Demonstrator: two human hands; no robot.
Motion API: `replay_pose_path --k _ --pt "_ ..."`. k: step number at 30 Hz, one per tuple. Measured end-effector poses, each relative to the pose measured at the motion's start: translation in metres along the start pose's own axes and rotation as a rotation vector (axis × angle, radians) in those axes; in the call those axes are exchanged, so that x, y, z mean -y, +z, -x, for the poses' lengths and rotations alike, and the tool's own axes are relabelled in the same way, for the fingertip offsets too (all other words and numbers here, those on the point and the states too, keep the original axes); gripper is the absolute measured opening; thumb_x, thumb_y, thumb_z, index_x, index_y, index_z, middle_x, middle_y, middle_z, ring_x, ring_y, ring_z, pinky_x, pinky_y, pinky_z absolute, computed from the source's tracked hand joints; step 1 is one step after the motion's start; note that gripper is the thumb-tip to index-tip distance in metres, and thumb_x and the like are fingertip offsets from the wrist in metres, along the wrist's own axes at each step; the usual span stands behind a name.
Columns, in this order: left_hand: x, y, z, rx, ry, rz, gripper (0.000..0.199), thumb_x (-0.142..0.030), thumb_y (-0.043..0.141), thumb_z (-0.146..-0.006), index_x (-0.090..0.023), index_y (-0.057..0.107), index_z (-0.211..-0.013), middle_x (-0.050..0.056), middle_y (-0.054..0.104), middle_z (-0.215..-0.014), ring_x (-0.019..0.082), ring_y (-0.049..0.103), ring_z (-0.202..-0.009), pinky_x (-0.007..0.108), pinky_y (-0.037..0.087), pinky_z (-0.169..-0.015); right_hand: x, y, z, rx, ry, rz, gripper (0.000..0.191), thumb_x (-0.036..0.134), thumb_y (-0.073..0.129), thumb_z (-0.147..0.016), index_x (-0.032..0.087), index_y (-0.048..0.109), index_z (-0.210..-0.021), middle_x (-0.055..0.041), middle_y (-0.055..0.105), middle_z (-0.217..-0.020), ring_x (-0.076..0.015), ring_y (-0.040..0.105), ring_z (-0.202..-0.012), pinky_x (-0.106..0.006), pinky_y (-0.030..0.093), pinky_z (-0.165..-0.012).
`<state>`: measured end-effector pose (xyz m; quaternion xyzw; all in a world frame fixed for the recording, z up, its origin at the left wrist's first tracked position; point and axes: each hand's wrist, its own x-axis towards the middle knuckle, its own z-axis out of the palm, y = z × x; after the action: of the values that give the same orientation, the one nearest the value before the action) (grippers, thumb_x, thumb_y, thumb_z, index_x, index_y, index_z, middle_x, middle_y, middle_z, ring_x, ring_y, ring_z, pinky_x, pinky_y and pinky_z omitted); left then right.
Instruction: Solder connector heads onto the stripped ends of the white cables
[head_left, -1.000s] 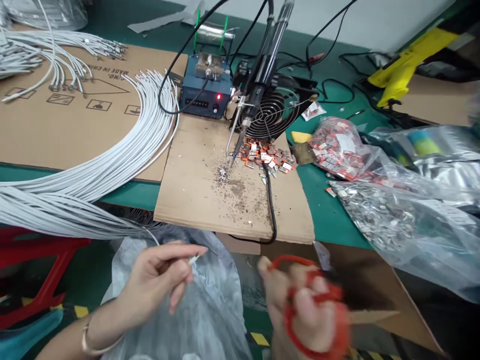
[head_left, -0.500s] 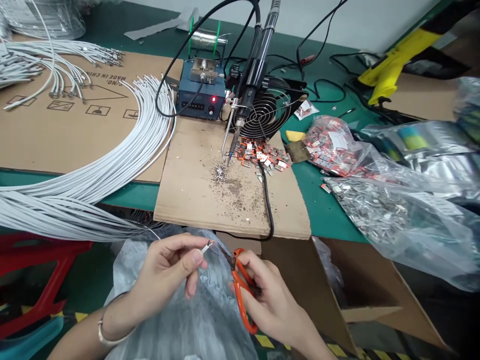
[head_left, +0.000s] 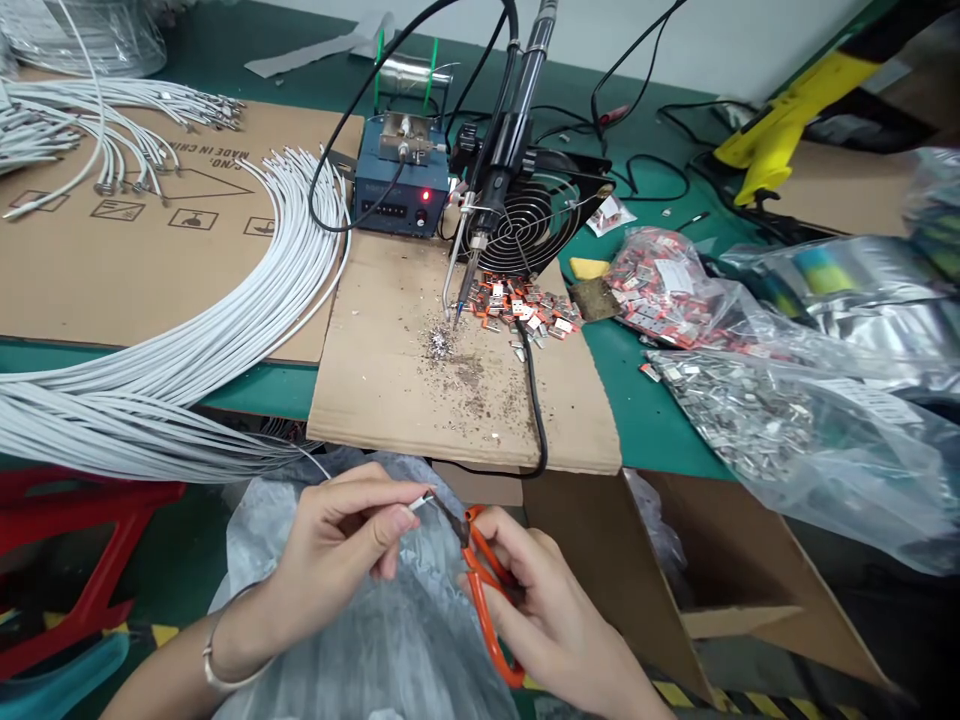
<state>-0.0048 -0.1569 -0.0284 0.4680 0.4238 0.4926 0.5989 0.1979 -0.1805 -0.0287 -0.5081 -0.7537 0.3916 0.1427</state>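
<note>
Near side of the counter (head_left: pixel 660 430), right of a white cable bundle (head_left: pixel 247 310), the left hand (head_left: pixel 352 535) pinches a white cable's end (head_left: pixel 418 503) between thumb and forefinger, while the right hand (head_left: pixel 544 595) curls around orange-handled scissors (head_left: pixel 478 596), blades at the tip.

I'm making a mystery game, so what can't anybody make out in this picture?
In the head view:
Part of the white cable: hidden by the left grip.
Whether the orange-handled scissors touch its wire ends: too small to tell.
Part of the scissors' handles: behind the right grip.
Lettering on the blue box: too small and blurred.
The rest of the cable bundle: cut off by the left edge.
</note>
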Motion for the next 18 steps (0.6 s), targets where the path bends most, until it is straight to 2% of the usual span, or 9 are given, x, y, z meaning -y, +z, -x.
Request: replay_pose_path --k 5,9,14,18 --pt "0.0009 0.0001 -0.0014 0.03 0.053 0.01 0.021 -0.016 0.061 -0.082 -0.024 0.075 -0.094 -0.001 0.054 -0.059 0.005 0.05 -0.042 0.016 0.041 -0.041 0.0011 0.0052 -0.0017 0.069 0.043 -0.219 0.01 0.027 0.043 -0.089 0.023 0.039 -0.08 0.0067 0.043 -0.058 -0.0111 0.035 -0.052 -0.023 0.032 -0.055" --pt "0.0025 -0.0001 -0.0017 0.035 0.085 -0.01 0.023 -0.013 0.06 -0.082 -0.026 0.074 -0.096 0.0 0.055 -0.059 0.006 0.05 -0.046 0.017 0.042 -0.046 0.0045 0.008 -0.0041 0.1 0.089 -0.386 0.012 0.028 0.042 -0.089 0.023 0.035 -0.08 0.0081 0.039 -0.058 -0.0097 0.033 -0.05 -0.022 0.029 -0.052" --pt "0.0037 0.0 -0.001 0.03 0.121 -0.057 0.022 -0.013 0.06 -0.082 -0.023 0.074 -0.096 0.001 0.056 -0.058 0.008 0.05 -0.047 0.019 0.042 -0.046 0.0037 0.0083 -0.0015 0.07 0.086 -0.274 0.015 0.024 0.05 -0.081 0.023 0.036 -0.078 0.0077 0.041 -0.056 -0.011 0.035 -0.054 -0.022 0.028 -0.053" --pt "0.0043 0.0001 -0.0001 0.041 0.129 -0.063 0.025 -0.011 0.06 -0.082 -0.025 0.074 -0.096 0.001 0.056 -0.061 0.008 0.051 -0.048 0.019 0.042 -0.046 0.0014 0.0071 0.0 0.095 0.087 -0.304 0.015 0.022 0.051 -0.08 0.023 0.036 -0.08 0.0069 0.042 -0.058 -0.0113 0.036 -0.055 -0.021 0.029 -0.05"
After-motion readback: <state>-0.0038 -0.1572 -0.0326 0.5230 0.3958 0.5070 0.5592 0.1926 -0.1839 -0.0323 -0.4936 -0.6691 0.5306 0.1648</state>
